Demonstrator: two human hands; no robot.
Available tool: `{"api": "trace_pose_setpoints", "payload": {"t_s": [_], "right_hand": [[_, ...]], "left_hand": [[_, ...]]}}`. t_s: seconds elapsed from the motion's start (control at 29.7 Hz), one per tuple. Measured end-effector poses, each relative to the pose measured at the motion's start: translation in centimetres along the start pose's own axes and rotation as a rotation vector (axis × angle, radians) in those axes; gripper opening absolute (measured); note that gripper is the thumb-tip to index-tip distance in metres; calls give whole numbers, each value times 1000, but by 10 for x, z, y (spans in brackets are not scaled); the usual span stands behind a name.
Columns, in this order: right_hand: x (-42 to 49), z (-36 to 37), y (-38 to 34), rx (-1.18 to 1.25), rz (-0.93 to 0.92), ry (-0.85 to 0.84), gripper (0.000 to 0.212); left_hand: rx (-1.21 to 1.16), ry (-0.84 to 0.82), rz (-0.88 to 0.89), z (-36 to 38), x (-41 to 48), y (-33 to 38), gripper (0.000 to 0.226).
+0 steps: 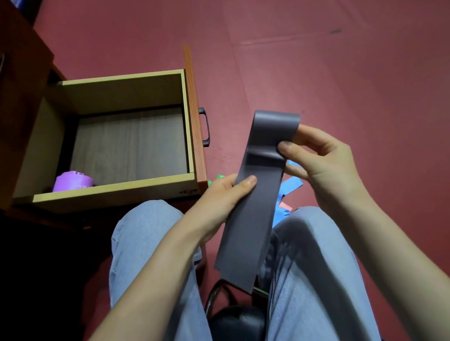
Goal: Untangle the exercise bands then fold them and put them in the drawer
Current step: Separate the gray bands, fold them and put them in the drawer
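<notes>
The grey exercise band (256, 205) is held up in the air above the person's knees, in front of the open drawer (123, 80). It is doubled over on itself: the fold sits at the top, and the two layers hang down flat together, their loose ends reaching down between the legs in light blue jeans (319, 260).

The left hand (224, 197) grips the band at its left edge, about halfway down, with the thumb pressed flat on the front face and the fingers hidden behind. The right hand (319, 162) pinches the right edge higher up, just under the fold, thumb on the front and fingers curled round the back; the band creases slightly where the thumb presses.

The drawer is pulled out from a reddish wooden cabinet to the person's left, its black handle (205, 126) facing the red floor (363, 73). A purple band (72, 182), rolled into a coil, stands in the near left corner of the drawer, against the near wall.

On the floor beyond the knees, partly hidden behind the grey band and the hands, lie more bands in a loose heap: blue strips (292, 185), a bit of green (219, 177) near the drawer's front corner, and a small piece of pink (284, 206). How they are tangled cannot be told.

A dark chair seat (240, 326) shows between the legs.
</notes>
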State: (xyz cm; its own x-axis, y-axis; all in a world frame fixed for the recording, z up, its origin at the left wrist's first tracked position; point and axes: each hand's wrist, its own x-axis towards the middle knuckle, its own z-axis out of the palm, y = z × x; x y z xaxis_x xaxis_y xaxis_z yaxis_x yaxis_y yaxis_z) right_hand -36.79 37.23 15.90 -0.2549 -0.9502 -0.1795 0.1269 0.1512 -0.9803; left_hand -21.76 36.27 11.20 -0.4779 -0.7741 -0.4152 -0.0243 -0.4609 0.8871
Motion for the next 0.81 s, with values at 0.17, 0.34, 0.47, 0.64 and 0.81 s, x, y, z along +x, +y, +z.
{"api": "trace_pose_setpoints", "payload": {"t_s": [0.17, 0.34, 0.47, 0.64, 0.81], "right_hand": [[0, 2, 7, -157, -153, -83, 35], [-9, -3, 18, -258, -236, -235, 39], [-14, -5, 25, -444, -362, -224, 38], [-21, -3, 33, -557, -420, -205, 39], [-26, -6, 35, -603, -405, -223, 40]], "left_hand": [[-31, 77, -89, 4, 4, 1, 19], [-196, 81, -100, -4, 4, 4, 21], [-494, -15, -215, -6, 0, 10, 35], [-386, -112, -200, -4, -8, 13, 52], [-269, -90, -144, 0, -7, 10, 20]]}}
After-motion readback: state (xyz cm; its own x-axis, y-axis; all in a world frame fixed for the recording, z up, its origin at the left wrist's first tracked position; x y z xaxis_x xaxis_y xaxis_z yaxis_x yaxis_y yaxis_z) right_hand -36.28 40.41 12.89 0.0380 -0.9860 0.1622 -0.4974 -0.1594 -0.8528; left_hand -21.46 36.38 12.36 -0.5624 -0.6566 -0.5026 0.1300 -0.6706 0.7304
